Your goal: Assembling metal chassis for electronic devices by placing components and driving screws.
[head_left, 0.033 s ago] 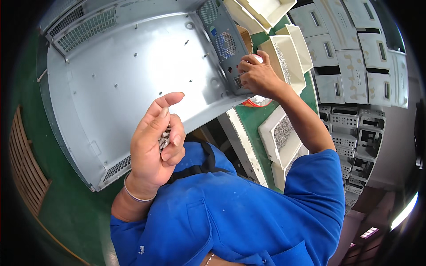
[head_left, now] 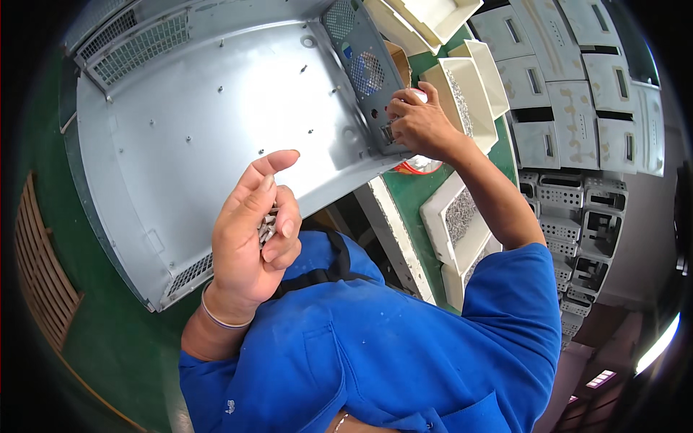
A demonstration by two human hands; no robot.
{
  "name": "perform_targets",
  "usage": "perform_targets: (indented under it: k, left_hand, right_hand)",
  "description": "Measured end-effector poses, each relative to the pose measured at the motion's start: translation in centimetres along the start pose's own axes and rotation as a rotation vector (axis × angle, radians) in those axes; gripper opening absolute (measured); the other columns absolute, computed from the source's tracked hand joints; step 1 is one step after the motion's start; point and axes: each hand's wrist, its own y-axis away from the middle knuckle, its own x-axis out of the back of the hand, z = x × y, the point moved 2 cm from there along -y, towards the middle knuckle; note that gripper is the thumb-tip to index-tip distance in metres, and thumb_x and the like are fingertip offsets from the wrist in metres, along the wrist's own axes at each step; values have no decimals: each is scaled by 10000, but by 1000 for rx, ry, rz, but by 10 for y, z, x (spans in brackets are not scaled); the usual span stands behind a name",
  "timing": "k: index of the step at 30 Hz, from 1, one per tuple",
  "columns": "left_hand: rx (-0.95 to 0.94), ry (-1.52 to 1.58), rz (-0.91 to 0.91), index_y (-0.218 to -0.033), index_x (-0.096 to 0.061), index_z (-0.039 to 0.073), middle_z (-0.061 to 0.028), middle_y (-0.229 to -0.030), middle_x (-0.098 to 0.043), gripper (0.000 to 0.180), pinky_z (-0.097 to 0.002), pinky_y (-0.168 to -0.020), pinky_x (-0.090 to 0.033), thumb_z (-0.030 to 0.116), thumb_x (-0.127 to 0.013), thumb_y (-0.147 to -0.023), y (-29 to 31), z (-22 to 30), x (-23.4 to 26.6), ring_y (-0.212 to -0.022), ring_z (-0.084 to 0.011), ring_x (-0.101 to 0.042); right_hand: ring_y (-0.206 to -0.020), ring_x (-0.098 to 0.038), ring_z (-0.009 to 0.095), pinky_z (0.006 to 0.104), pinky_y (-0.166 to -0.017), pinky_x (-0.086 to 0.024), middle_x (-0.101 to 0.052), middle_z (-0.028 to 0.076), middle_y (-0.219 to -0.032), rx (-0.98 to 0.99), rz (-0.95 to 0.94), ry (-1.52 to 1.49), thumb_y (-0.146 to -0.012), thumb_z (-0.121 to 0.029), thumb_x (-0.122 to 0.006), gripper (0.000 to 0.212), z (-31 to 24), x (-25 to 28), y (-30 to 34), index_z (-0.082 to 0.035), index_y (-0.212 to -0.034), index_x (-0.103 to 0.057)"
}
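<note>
My left hand (head_left: 249,231) is raised in front of the near rim of a metal computer case (head_left: 195,86), fingers curled round several small metal fasteners (head_left: 267,227). Its index finger and thumb stick up, with nothing visible between their tips. At the right end of the case, my right hand (head_left: 426,126) is closed against the perforated side panel (head_left: 366,72), by its near corner. The fingertips sit next to a square cut-out, and whatever they pinch is hidden. Small studs (head_left: 303,68) stand up from the bare floor of the case.
Cream bins (head_left: 469,94) stand right of the case, some with small metal parts. A white tray (head_left: 458,216) of similar parts lies nearer me. Beneath the right hand is a red-rimmed container (head_left: 419,166). Stacked metal panels (head_left: 570,94) fill the far right, and a wooden slatted pallet (head_left: 43,267) lies left.
</note>
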Motion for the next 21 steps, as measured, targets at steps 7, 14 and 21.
perform_targets:
  k: [7,14,21]
  left_hand:
    - [-4,2,4,-1161,-384,19,-31,-591,-467,296,-168,-318,-223,169,-375,-907,-2,0,0,-376,-41,-268]
    - [1,-1,0,-1155,-380,10,-32,-588,-471,299,-170,-315,-225,169,-385,-903,-4,-1,0,-374,-42,-276]
    - [17,-6,-15,-1150,-383,8,-31,-588,-475,301,-171,-315,-225,171,-402,-898,-5,-2,0,-372,-41,-277]
  right_hand:
    - [-1054,-409,144,535,-959,-182,-520,-29,-859,-6,-31,-45,-620,-120,-629,43,-1,1,-2,-134,-581,-617]
    - [-1039,-429,145,539,-955,-200,-531,-29,-840,11,-20,-76,-626,-130,-621,41,1,-5,-3,-131,-585,-619]
    - [-992,-456,161,555,-930,-226,-532,4,-800,97,-3,-16,-638,-155,-593,70,2,-6,-8,-117,-585,-618]
